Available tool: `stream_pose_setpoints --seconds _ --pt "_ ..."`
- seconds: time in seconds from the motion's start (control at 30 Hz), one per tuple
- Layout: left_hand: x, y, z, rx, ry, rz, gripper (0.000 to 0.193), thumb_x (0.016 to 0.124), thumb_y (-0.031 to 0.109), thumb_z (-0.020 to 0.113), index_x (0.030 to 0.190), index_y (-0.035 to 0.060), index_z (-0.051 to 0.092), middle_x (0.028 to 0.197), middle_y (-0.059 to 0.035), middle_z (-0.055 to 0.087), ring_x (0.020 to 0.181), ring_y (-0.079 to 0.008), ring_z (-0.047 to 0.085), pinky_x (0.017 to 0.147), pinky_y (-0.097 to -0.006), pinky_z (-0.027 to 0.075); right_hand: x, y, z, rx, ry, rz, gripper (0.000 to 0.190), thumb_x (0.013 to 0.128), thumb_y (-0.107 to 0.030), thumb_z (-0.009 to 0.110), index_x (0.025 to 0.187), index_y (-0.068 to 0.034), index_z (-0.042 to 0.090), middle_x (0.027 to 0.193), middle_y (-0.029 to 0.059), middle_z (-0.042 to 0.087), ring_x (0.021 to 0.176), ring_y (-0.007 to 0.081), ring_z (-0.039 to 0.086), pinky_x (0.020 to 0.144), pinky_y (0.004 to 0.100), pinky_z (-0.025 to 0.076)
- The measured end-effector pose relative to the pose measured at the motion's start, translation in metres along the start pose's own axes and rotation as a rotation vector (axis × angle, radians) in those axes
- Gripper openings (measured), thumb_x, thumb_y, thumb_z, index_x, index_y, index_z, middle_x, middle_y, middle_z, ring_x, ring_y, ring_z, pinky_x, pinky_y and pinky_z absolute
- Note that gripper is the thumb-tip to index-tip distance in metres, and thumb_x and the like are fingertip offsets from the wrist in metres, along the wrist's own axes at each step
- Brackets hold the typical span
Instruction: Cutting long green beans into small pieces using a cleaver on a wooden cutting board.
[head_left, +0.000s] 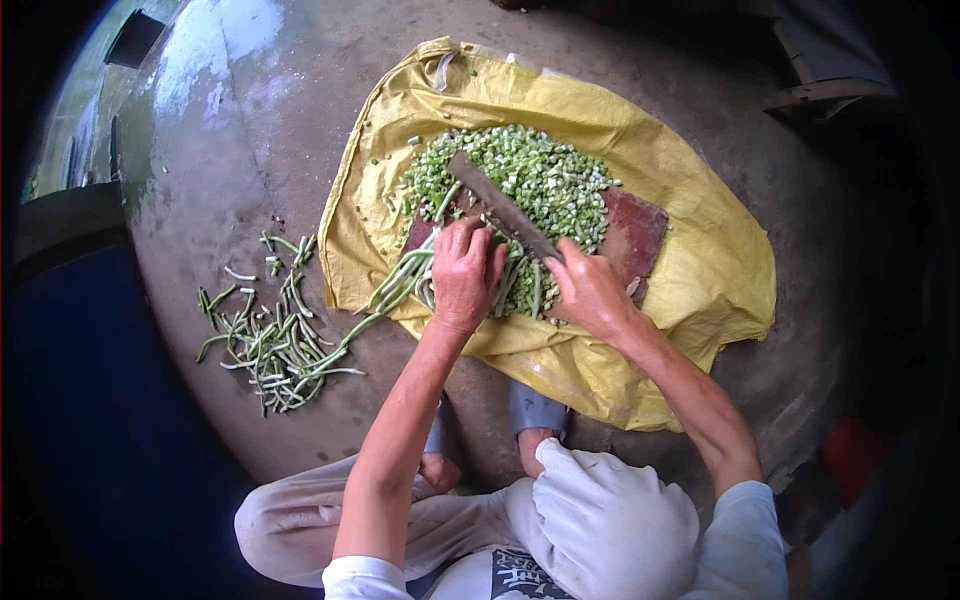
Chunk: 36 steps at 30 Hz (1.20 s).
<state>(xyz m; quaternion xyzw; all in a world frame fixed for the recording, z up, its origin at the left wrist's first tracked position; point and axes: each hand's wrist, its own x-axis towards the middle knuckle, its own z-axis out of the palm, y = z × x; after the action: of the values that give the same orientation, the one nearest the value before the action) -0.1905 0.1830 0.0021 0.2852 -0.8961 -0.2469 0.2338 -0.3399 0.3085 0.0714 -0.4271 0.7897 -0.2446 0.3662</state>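
My left hand (463, 262) presses on a bunch of long green beans (401, 281) over a reddish cutting board (637, 225). The beans trail down to the left, off the yellow woven sack (697, 247). In my right hand (589, 285) is the handle end of a knife (506, 208); its long, dark blade slants up and left, just beyond my left fingers. A heap of chopped green bean pieces (540, 165) covers much of the board and spills onto the sack. More cut pieces lie between my two hands. The board's near edge is partly hidden.
Loose lengths of bean (281, 345) lie in a pile on the concrete floor (247, 172), left of the sack. My slippered feet (536, 412) are just below the sack. A dark blue surface (82, 375) fills the lower left, and a red object (851, 457) is at the lower right.
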Motion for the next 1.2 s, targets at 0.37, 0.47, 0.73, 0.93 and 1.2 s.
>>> stream_pose_setpoints --seconds 0.37,0.47,0.73,0.93,1.2 --pt "-0.001 0.003 -0.027 0.433 -0.395 -0.177 0.108 0.069 0.055 0.079 0.145 -0.0060 0.033 0.159 -0.0297 0.018 0.149 -0.0447 0.013 0.121 -0.0566 0.011 -0.043 -0.002 -0.028 0.116 0.212 0.002 0.015 0.100 -0.013 0.055 0.100 0.001 0.052 0.070 0.0275 0.059 0.072 0.0479 0.063 0.056 0.0516 0.043" --pt "-0.005 -0.006 -0.027 0.298 -0.387 -0.150 0.112 0.070 0.060 0.077 0.147 -0.0065 0.032 0.159 -0.0303 0.018 0.149 -0.0451 0.014 0.120 -0.0576 0.013 -0.044 0.003 -0.023 0.101 0.224 -0.017 0.015 0.100 -0.013 0.055 0.099 0.002 0.051 0.071 0.0278 0.060 0.073 0.0483 0.063 0.056 0.0522 0.043" --pt "-0.028 0.005 -0.019 0.250 -0.255 -0.055 0.094 0.064 0.033 0.086 0.140 0.0000 0.042 0.144 -0.0203 0.042 0.132 -0.0422 0.040 0.108 -0.0541 0.032 -0.033 0.005 -0.020 0.096 0.164 0.064 0.016 0.100 -0.012 0.056 0.100 0.004 0.052 0.069 0.0275 0.056 0.067 0.0490 0.058 0.054 0.0483 0.041" --pt "-0.006 -0.002 -0.027 0.170 -0.203 -0.124 0.074 0.065 0.007 0.081 0.131 -0.0010 0.049 0.114 -0.0187 0.058 0.106 -0.0366 0.056 0.091 -0.0454 0.045 -0.027 0.017 -0.016 0.076 0.145 0.085 0.017 0.100 -0.011 0.055 0.097 0.005 0.050 0.069 0.0310 0.060 0.069 0.0501 0.064 0.054 0.0537 0.045" --pt "0.028 -0.006 -0.016 0.184 -0.205 -0.211 0.075 0.069 0.014 0.083 0.131 -0.0040 0.046 0.131 -0.0230 0.047 0.118 -0.0416 0.046 0.099 -0.0488 0.041 -0.023 0.017 -0.012 0.070 0.142 0.056 0.018 0.099 -0.012 0.056 0.098 0.005 0.052 0.070 0.0314 0.062 0.068 0.0496 0.065 0.054 0.0540 0.046"
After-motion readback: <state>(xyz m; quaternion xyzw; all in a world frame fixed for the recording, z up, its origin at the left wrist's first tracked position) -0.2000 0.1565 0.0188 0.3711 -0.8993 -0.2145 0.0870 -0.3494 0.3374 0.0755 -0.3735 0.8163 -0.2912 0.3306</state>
